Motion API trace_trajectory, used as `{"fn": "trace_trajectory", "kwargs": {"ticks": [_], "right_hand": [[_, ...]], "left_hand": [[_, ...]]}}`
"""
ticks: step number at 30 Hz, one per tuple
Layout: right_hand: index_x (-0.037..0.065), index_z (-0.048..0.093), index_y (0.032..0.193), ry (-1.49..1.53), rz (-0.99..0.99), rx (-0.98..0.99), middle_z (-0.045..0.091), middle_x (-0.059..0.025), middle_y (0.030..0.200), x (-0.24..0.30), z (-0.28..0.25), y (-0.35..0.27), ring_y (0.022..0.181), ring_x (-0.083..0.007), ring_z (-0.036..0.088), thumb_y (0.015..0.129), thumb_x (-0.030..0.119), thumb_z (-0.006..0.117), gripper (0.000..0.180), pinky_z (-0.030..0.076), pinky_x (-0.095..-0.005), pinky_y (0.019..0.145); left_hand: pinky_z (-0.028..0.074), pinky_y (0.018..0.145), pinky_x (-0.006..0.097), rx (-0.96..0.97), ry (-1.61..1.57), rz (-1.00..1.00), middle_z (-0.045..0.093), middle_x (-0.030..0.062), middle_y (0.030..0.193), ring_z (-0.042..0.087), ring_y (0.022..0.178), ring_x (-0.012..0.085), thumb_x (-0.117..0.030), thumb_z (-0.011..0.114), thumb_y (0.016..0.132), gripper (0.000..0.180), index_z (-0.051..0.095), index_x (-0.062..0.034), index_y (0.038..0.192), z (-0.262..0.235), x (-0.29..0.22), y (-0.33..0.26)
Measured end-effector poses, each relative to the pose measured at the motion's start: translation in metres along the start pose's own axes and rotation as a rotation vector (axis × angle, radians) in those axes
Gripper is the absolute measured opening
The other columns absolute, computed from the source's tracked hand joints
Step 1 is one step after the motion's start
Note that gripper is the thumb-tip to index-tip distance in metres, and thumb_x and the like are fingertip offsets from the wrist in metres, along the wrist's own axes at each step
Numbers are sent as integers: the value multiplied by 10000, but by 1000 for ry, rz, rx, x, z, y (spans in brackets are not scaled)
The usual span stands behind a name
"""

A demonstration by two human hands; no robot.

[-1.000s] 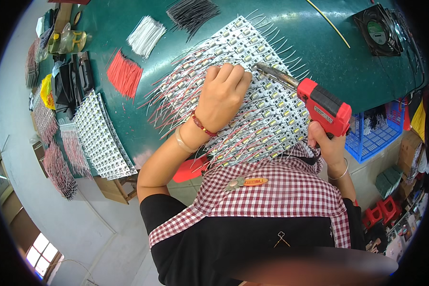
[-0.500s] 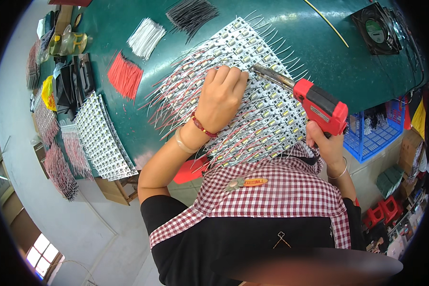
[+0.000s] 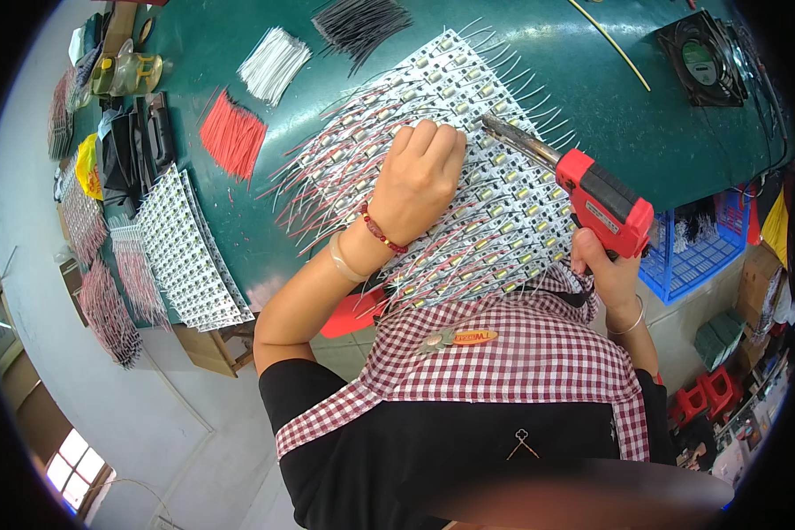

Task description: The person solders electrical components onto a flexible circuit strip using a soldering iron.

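My right hand (image 3: 611, 269) grips a red and black soldering gun (image 3: 606, 205), its long metal nose pointing up and left. The gun's tip hovers over or touches a white panel of small circuit boards (image 3: 455, 66); I cannot tell which. Rows of red, black and white wires stick out from the panel's parts and edges. My left hand (image 3: 422, 172) rests on the panel just left of the tip, fingers curled and closed. Whatever they pinch is hidden under the knuckles. The panel lies slanted on the green table (image 3: 318, 75), its near part close to the checked apron (image 3: 503, 362).
Bundles of red wires (image 3: 232, 134), white wires (image 3: 275, 66) and black wires (image 3: 360, 26) lie beyond the panel. More board panels (image 3: 185, 247) lean over the left edge. A black fan (image 3: 700, 60) stands far right, above a blue crate (image 3: 693, 252).
The soldering gun and my right hand have shifted slightly right, the tip moving a little away from my left fingers. My left hand stays closed at nearly the same spot on the panel.
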State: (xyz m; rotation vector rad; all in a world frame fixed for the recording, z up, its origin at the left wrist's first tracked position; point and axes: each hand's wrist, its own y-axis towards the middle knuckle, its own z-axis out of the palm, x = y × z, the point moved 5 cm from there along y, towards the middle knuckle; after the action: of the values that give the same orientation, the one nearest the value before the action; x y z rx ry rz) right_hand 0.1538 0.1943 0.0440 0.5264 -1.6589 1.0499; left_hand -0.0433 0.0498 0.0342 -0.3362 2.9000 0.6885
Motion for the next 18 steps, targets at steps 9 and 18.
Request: {"fn": "trace_trajectory", "kwargs": {"ticks": [9, 18], "right_hand": [[6, 591, 1110, 58, 0, 12, 606, -20, 787, -3, -4, -5, 575, -76, 545, 879, 71, 676, 254, 443, -232, 501], [4, 595, 1071, 155, 0, -3, 591, -17, 729, -9, -12, -13, 560, -83, 537, 893, 76, 658, 202, 433, -233, 501]], "left_hand": [[396, 703, 327, 67, 70, -49, 489, 22, 774, 512, 779, 188, -52, 618, 731, 229, 675, -55, 953, -10, -1, 4], [373, 663, 333, 31, 30, -46, 491, 62, 795, 491, 782, 207, -57, 589, 733, 242, 640, 18, 958, -42, -17, 7]]}}
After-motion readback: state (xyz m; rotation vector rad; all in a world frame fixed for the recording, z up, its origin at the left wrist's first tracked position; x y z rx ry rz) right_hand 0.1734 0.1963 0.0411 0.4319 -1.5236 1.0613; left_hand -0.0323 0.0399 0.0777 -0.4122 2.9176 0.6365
